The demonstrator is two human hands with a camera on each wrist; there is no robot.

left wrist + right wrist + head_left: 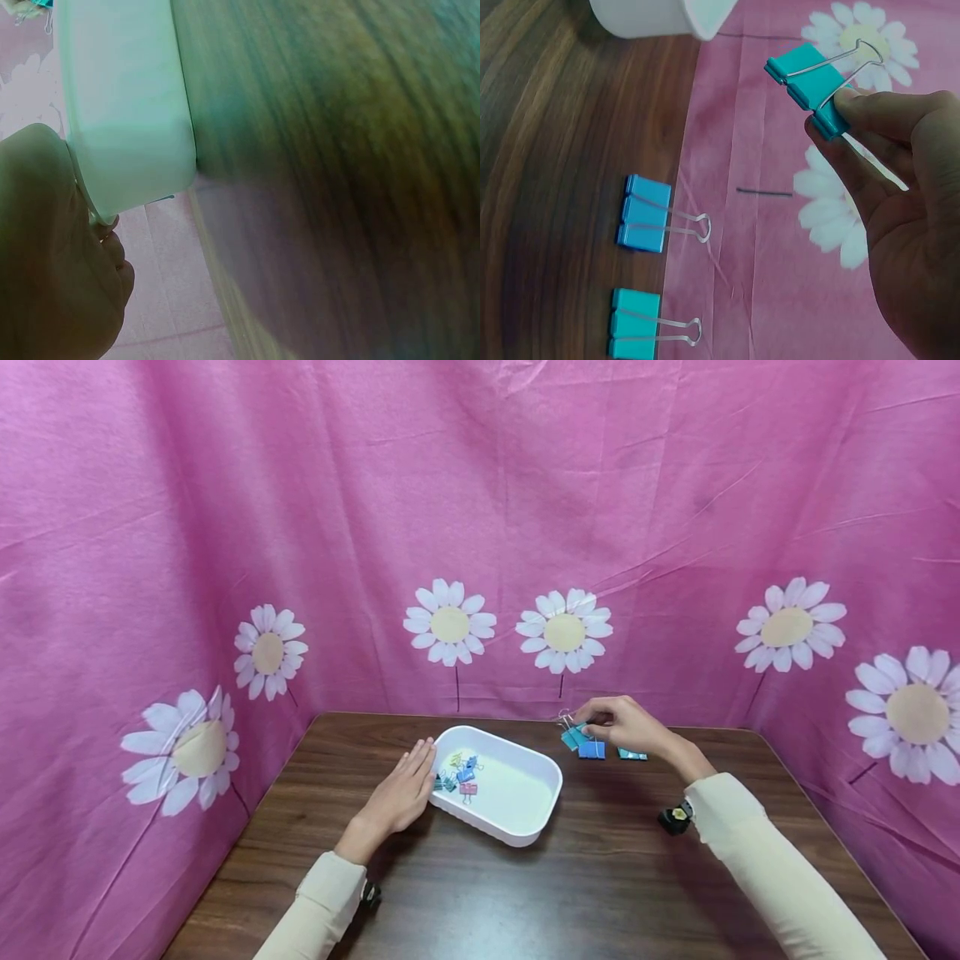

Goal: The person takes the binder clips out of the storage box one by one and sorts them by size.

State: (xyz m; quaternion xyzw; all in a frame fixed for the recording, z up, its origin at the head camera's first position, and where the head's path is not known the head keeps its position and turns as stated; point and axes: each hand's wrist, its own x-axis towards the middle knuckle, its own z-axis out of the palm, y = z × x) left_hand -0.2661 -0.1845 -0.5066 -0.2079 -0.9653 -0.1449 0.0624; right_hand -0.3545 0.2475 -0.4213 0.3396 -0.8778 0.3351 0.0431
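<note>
My right hand pinches a large teal binder clip between thumb and fingers, its wire handles sticking out. Below it on the table lie a blue binder clip and another teal binder clip, both clearly seen in the right wrist view. My left hand rests with straight fingers along the left side of a white plastic tray. Inside the tray's left end sit several smaller binder clips, among them a pink one, a blue one and a yellow one.
The dark wooden table ends at a pink curtain printed with white daisies, which hangs along the back and both sides. The clips on the table lie near its back edge, right of the tray.
</note>
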